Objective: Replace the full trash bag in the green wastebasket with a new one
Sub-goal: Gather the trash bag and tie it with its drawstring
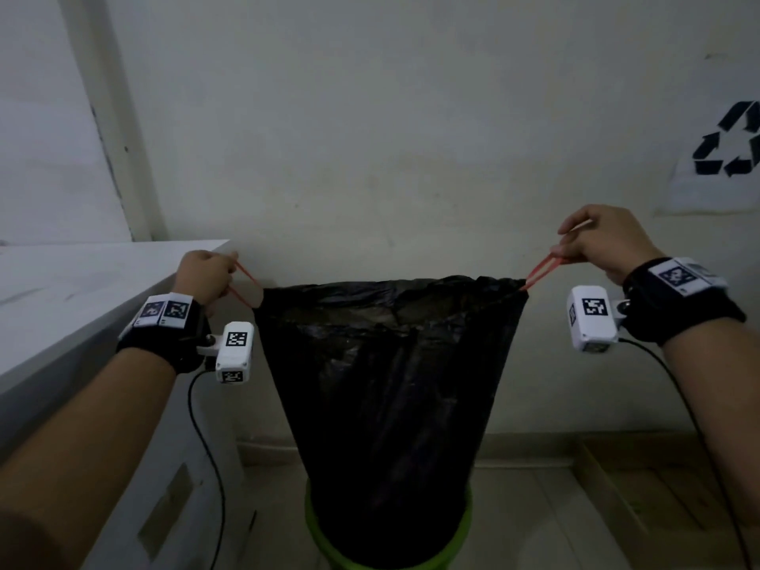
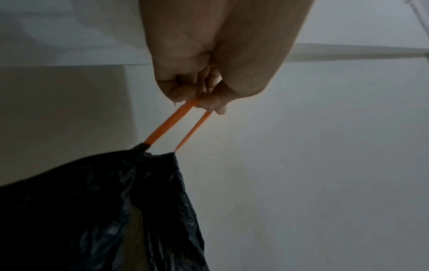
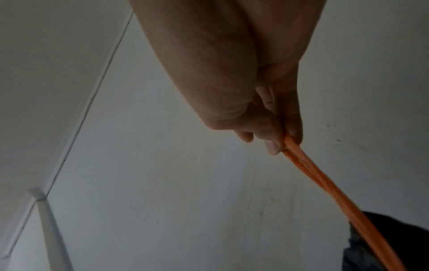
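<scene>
We cannot see inside the black plastic trash bag (image 1: 390, 388), hanging between our left hand (image 1: 205, 277) and right hand (image 1: 604, 240), each gripping an orange drawstring loop (image 2: 171, 124). Below, the round green wastebasket (image 1: 460, 528) (mostly hidden) stands beside a white worktop (image 1: 82, 281), against a pale wall (image 1: 370, 137).

A dim room with a plain off-white wall (image 1: 370, 117) ahead. On its right side hangs a white paper sign (image 1: 719, 158) printed with a black recycling symbol. At left stands a white cabinet (image 1: 82, 290) with a flat top, set against the wall. Below, a pale tiled floor (image 1: 534, 520) meets a beige skirting strip (image 1: 530, 450).
</scene>
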